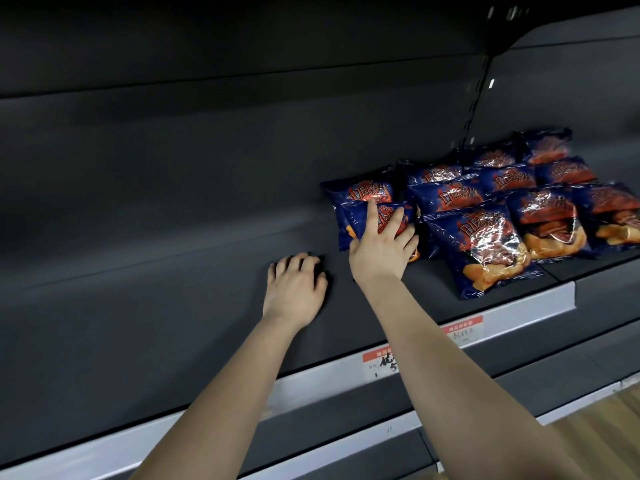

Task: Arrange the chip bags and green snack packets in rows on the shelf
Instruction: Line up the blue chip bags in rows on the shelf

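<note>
The dark grey shelf [173, 271] fills most of the view, with a white strip along its front edge. The wooden floor [606, 420] shows at the lower right.

On the right part of the shelf lie the chip bags [540, 174], in rows that run from the front edge toward the back wall. Each bag lies on its back with the long axis front to back, the top seam toward the wall and the printed face up. In each row, the nearer bag partly covers the one behind it. The bags are dark blue and glossy, with a red label that carries white characters, and a picture of yellow chips at the lower end. The front bag [485, 244] of the left row reaches close to the shelf edge.

Just left of these rows are two more bags. The rear bag [360, 194] lies flat, and the nearer bag [367, 220] lies partly on it, a little turned, with its top pointing to the back.

The right hand [381, 251] rests on this nearer bag. Its fingers [372, 211] are spread over the printed face. It cannot be told if the thumb goes under the bag.

The left hand [294, 289] rests on the bare shelf, near the right hand but apart from the bags. Its fingers are loosely curled, tips on the shelf, and they hold nothing.

Two price labels [379, 363] with red tops sit on the white strip.
</note>
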Tool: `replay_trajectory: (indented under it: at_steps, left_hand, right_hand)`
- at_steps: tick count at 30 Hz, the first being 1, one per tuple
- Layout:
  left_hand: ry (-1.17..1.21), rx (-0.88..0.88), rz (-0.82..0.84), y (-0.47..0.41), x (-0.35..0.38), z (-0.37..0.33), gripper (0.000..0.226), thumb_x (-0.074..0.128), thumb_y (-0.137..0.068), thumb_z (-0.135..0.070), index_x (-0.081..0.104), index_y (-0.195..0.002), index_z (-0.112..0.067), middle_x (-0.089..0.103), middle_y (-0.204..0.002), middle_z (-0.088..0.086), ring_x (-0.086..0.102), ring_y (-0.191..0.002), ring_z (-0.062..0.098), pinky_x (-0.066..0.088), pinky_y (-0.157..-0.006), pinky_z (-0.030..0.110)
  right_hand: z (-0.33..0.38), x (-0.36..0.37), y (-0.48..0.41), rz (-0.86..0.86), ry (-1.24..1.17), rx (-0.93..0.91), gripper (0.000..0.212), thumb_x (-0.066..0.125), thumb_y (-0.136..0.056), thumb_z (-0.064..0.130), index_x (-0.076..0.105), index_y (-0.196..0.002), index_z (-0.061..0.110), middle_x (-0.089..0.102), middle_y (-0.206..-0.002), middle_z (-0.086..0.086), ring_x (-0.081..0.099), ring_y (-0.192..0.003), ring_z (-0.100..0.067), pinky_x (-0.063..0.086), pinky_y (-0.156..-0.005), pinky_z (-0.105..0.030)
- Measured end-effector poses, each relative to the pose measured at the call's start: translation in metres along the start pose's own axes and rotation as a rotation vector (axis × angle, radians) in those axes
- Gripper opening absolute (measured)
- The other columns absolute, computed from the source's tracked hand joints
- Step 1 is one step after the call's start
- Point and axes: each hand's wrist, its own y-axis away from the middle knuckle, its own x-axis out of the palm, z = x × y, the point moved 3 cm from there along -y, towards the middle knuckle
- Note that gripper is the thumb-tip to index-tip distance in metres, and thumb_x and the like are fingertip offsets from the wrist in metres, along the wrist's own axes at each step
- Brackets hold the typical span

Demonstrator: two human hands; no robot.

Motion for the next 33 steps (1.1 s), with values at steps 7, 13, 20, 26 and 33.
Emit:
replay_trajectory:
  at_steps: [7,13,20,26,33]
  left_hand:
    - [-0.005,0.003,0.001,-0.001,-0.001,0.0,0.042,0.034,-0.098,-0.035,0.041,-0.137,-0.023,0.036,-0.146,-0.003,0.026,-0.136,0.022,0.011,-0.117,0.042]
    - [-0.027,0.005,0.031,-0.002,-0.002,-0.001,0.044,0.035,-0.097,-0.035,0.04,-0.137,-0.019,0.036,-0.145,0.003,0.026,-0.135,0.027,0.014,-0.116,0.045]
    - [-0.077,-0.025,0.037,0.005,-0.023,0.028,0.045,0.031,-0.098,-0.039,0.036,-0.139,-0.023,0.032,-0.146,0.005,0.021,-0.137,0.03,0.009,-0.116,0.051]
    - [-0.096,-0.209,-0.045,0.045,-0.062,0.099,0.041,0.032,-0.098,-0.038,0.039,-0.136,-0.025,0.033,-0.146,0.002,0.021,-0.137,0.028,0.01,-0.116,0.051]
    - [-0.166,-0.494,-0.128,0.122,-0.104,0.199,0.039,0.035,-0.098,-0.04,0.043,-0.133,-0.025,0.039,-0.142,0.0,0.028,-0.133,0.029,0.014,-0.115,0.048]
  right_hand:
    - [0.005,0.007,-0.01,0.018,0.008,-0.033,0.085,0.043,-0.088,0.061,-0.006,-0.152,0.031,-0.012,-0.157,-0.022,-0.004,-0.14,-0.051,0.001,-0.114,-0.058]
    - [0.005,-0.003,-0.012,0.13,-0.142,-0.011,0.08,0.039,-0.089,0.064,0.0,-0.152,0.034,-0.014,-0.158,-0.016,-0.013,-0.142,-0.047,-0.005,-0.114,-0.056]
    - [0.042,-0.032,-0.003,-0.139,-0.339,-0.216,0.058,0.046,-0.092,0.039,0.033,-0.146,0.025,0.009,-0.159,-0.01,-0.005,-0.147,-0.032,-0.005,-0.115,-0.052]
    - [0.127,0.001,0.034,0.075,-0.374,-0.357,0.062,0.046,-0.094,0.036,0.022,-0.149,0.021,0.009,-0.159,-0.01,0.001,-0.146,-0.033,0.003,-0.115,-0.056]
    - [0.224,0.038,0.104,0.331,-0.373,-0.631,0.053,0.041,-0.098,0.035,0.029,-0.147,0.021,0.018,-0.157,-0.007,0.007,-0.145,-0.034,0.009,-0.117,-0.054]
